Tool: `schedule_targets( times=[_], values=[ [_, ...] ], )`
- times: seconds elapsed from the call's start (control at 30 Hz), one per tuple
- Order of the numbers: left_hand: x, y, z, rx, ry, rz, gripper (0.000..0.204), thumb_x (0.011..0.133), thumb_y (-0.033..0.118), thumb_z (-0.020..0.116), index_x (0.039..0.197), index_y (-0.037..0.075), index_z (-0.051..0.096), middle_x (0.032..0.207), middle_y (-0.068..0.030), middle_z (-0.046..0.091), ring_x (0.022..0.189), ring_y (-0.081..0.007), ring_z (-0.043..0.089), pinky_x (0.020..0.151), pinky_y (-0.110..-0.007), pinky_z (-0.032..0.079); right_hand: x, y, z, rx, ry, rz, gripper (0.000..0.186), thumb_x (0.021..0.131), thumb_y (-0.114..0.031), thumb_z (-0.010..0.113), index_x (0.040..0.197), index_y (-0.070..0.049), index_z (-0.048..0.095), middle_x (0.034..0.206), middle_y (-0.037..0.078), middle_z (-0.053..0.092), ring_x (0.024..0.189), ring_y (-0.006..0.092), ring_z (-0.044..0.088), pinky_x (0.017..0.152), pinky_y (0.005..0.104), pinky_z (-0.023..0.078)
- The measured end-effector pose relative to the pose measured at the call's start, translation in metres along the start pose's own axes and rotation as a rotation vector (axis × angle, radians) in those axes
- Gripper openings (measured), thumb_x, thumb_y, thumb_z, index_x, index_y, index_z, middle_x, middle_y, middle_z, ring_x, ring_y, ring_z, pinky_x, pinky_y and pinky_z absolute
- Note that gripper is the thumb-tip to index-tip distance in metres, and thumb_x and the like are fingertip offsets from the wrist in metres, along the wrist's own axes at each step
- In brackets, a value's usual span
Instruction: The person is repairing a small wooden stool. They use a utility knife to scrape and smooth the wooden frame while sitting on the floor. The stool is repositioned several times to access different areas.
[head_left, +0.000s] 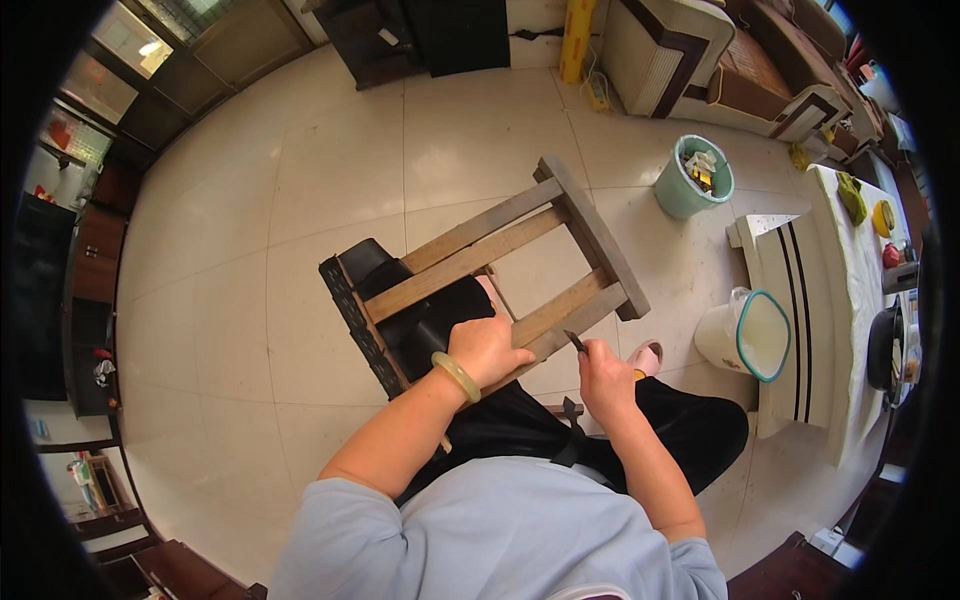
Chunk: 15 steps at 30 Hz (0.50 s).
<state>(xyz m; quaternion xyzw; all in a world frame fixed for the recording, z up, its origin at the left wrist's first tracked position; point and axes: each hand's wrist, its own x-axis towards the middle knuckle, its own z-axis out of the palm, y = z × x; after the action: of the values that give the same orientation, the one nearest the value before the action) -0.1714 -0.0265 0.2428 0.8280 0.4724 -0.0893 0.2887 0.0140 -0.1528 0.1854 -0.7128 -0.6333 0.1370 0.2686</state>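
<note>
A wooden stool frame lies tipped across my lap, its bare legs and crossbars pointing away to the right. Black sheet material covers its seat end, and a dark strip studded along its length edges that end. My left hand, a pale bangle on its wrist, grips the near wooden leg beside the black material; some fingers are hidden. Closed around a small dark tool with a blade-like tip is my right hand. The tip is close to the near leg; whether they touch is unclear.
Right of the stool are a green bin holding rubbish and a white bucket with a teal rim. Farther right stands a table with a white cover. A sofa and a dark cabinet are at the back.
</note>
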Motion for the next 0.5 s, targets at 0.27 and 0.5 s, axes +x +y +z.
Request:
schedule_targets(
  times=[0.27, 0.5],
  values=[
    [0.0003, 0.0012, -0.0012, -0.003, -0.007, -0.011, 0.056, 0.071, 0.051, 0.073, 0.087, -0.002, 0.062, 0.081, -0.0194, 0.067, 0.077, -0.0361, 0.066, 0.07, -0.044, 0.052, -0.0013, 0.0039, 0.0026, 0.033, 0.015, -0.02, 0.017, 0.087, -0.007, 0.059, 0.102, -0.004, 0.053, 0.087, 0.016, 0.063, 0.07, 0.0366, 0.063, 0.06, 0.0446, 0.05],
    [0.0013, 0.002, 0.0003, 0.002, 0.001, -0.015, 0.056, 0.071, 0.051, 0.074, 0.086, -0.001, 0.062, 0.081, -0.0192, 0.067, 0.077, -0.0356, 0.066, 0.07, -0.043, 0.052, -0.0017, 0.0041, 0.0033, 0.017, 0.006, -0.02, 0.016, 0.086, -0.007, 0.059, 0.1, -0.004, 0.053, 0.086, 0.015, 0.062, 0.068, 0.0355, 0.063, 0.059, 0.0436, 0.05]
  ],
)
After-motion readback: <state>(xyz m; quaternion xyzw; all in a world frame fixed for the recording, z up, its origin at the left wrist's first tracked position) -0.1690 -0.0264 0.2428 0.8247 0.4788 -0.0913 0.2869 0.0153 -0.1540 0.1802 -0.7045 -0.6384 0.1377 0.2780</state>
